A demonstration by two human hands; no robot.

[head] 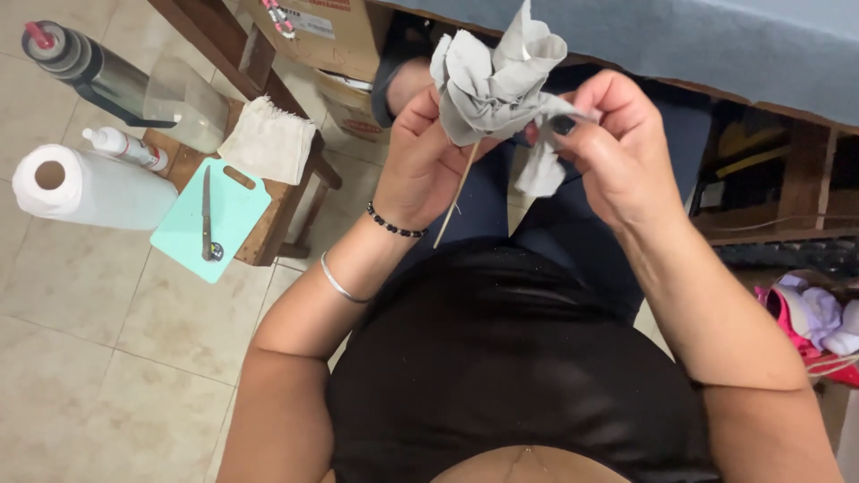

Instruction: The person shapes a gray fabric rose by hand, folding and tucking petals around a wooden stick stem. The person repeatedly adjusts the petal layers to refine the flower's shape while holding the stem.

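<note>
A bunched grey fabric flower (494, 76) sits on top of a thin wooden stick (456, 199) that points down toward my lap. My left hand (420, 152) wraps around the base of the fabric and the stick. My right hand (613, 134), with dark nail polish, pinches a loose strip of the same grey fabric (540, 170) beside the flower. Both hands are raised above my knees, touching the fabric from either side.
A small wooden stool (277, 210) at the left carries a mint cutting board (231, 215) with a knife (206, 215), a paper towel roll (85, 186), a glue bottle (123, 146), a folded cloth (268, 139) and a dark bottle (80, 63). A grey-covered table (716, 45) lies ahead; pink fabric (810, 322) lies at the right.
</note>
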